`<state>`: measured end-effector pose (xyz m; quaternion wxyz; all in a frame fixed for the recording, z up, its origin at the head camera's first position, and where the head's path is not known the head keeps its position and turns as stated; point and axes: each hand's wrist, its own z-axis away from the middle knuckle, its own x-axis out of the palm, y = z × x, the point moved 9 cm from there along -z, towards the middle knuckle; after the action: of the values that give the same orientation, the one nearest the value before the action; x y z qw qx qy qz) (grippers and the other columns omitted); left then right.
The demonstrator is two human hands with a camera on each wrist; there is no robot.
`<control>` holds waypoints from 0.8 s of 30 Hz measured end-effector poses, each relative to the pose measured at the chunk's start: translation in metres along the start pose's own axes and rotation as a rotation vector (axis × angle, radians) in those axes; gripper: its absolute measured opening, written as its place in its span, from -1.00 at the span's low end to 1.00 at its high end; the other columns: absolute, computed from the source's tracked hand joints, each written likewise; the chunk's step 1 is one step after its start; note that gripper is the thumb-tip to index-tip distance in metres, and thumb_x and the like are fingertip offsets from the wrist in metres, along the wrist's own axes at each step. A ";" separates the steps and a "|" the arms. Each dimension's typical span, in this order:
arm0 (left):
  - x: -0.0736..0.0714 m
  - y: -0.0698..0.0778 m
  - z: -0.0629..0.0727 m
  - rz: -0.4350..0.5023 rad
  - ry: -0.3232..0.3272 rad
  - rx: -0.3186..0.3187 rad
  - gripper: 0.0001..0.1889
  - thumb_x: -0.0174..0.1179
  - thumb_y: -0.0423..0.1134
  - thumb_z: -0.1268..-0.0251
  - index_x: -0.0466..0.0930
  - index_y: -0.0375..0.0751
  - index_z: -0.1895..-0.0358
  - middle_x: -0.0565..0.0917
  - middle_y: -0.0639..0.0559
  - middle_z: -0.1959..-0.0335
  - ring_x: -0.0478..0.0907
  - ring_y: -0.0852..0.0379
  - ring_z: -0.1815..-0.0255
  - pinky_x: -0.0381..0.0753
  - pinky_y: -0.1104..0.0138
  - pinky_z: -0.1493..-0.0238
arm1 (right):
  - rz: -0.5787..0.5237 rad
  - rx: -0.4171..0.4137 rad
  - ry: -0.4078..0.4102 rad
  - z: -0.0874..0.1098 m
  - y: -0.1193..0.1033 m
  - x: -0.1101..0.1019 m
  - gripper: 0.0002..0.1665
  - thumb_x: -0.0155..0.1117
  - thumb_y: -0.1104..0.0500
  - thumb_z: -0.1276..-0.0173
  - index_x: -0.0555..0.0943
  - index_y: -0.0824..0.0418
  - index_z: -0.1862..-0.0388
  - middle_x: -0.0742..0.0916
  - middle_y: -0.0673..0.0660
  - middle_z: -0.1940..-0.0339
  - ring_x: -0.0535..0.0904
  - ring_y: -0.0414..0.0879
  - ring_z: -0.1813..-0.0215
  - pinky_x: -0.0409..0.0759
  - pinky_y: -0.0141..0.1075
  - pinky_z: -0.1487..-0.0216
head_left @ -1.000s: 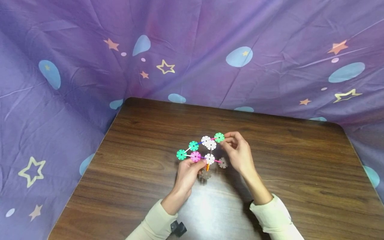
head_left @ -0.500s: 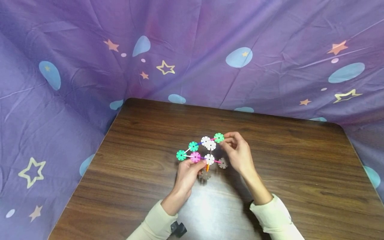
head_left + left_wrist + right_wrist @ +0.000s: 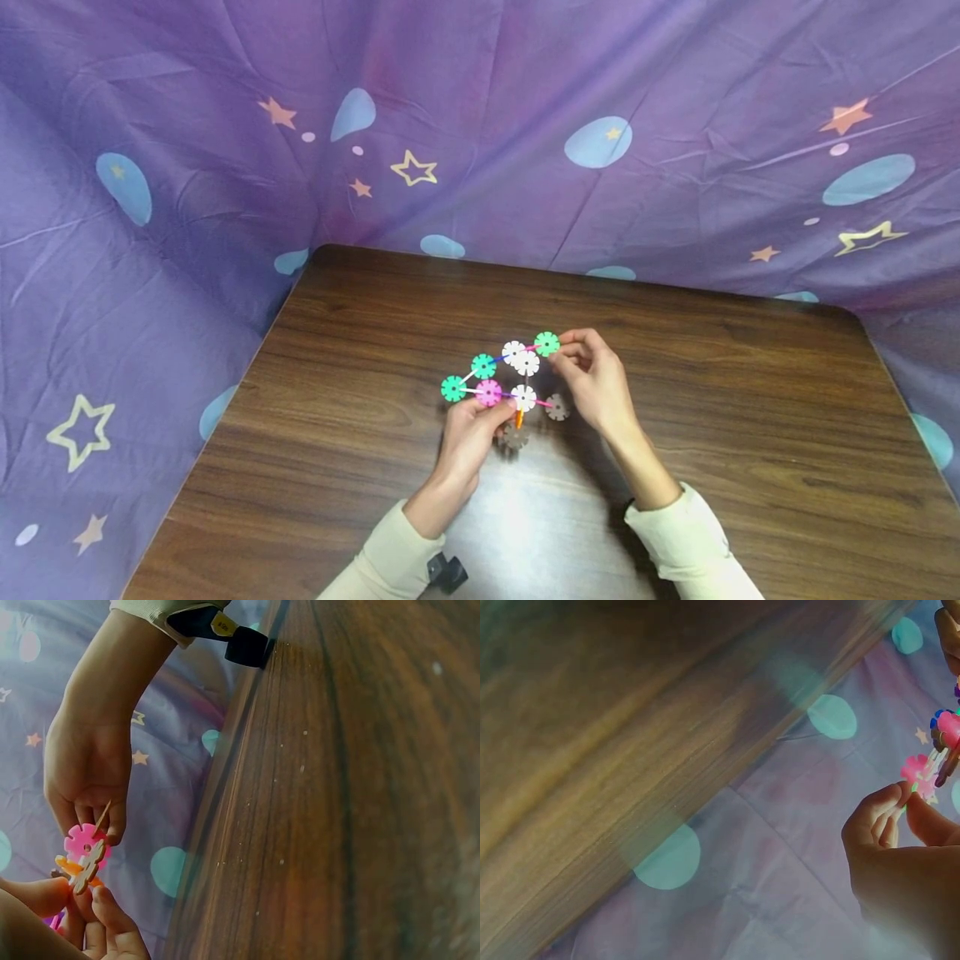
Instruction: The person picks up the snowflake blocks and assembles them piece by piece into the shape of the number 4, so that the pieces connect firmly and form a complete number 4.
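A structure of notched plastic discs joined by short coloured rods is held up over the table between both hands. Its far row has a teal disc point(image 3: 483, 366), two overlapping white discs and a light green disc point(image 3: 547, 343). Its near row has a pink disc point(image 3: 489, 392), a white disc point(image 3: 523, 397) and a grey-brown disc point(image 3: 557, 407). My left hand point(image 3: 467, 439) grips the near row beside the pink and white discs. My right hand point(image 3: 596, 385) pinches the light green disc's edge, also visible in the right wrist view between thumb and finger. An orange rod point(image 3: 520, 418) points down.
Beneath the hands lies the dark wood-grain table point(image 3: 345, 400), its far edge against a purple curtain point(image 3: 480, 125) printed with stars and blobs. A black wrist camera point(image 3: 447, 573) sits by the left sleeve. A bright glare spot shows on the tabletop.
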<state>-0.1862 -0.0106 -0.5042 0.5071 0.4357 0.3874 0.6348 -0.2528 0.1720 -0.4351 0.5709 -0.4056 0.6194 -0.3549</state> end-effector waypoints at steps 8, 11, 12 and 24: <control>0.001 -0.001 0.001 -0.008 -0.002 -0.002 -0.85 0.36 -0.28 -0.26 0.71 -0.33 0.30 0.63 0.13 0.53 0.50 0.15 0.44 0.54 0.31 0.22 | 0.025 0.007 -0.007 0.000 0.002 0.000 -0.68 0.33 0.31 -0.42 0.54 0.35 -0.11 0.81 0.32 0.16 0.72 -0.15 0.24 0.65 -0.54 0.11; 0.002 -0.003 0.000 -0.008 -0.004 -0.011 -0.84 0.36 -0.28 -0.26 0.72 -0.36 0.27 0.64 0.12 0.52 0.50 0.15 0.44 0.55 0.30 0.21 | 0.027 0.012 -0.009 0.000 0.003 -0.001 -0.68 0.32 0.31 -0.42 0.54 0.35 -0.11 0.81 0.33 0.16 0.72 -0.16 0.25 0.65 -0.54 0.12; 0.002 -0.003 0.000 -0.009 -0.004 -0.013 -0.83 0.36 -0.27 -0.26 0.72 -0.36 0.26 0.64 0.12 0.52 0.50 0.16 0.44 0.55 0.30 0.20 | 0.027 0.014 -0.010 0.000 0.003 -0.001 -0.68 0.32 0.32 -0.42 0.54 0.35 -0.10 0.80 0.32 0.16 0.72 -0.15 0.24 0.66 -0.54 0.12; 0.002 -0.007 0.000 -0.013 -0.001 -0.039 -0.81 0.38 -0.26 -0.25 0.72 -0.37 0.25 0.65 0.11 0.50 0.51 0.17 0.43 0.54 0.30 0.16 | 0.029 0.049 -0.023 -0.001 0.008 0.000 -0.69 0.32 0.31 -0.43 0.54 0.35 -0.10 0.80 0.35 0.15 0.75 0.06 0.20 0.63 -0.53 0.17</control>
<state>-0.1840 -0.0068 -0.5102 0.5198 0.4234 0.3774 0.6388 -0.2543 0.1750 -0.4425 0.5928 -0.3866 0.6098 -0.3568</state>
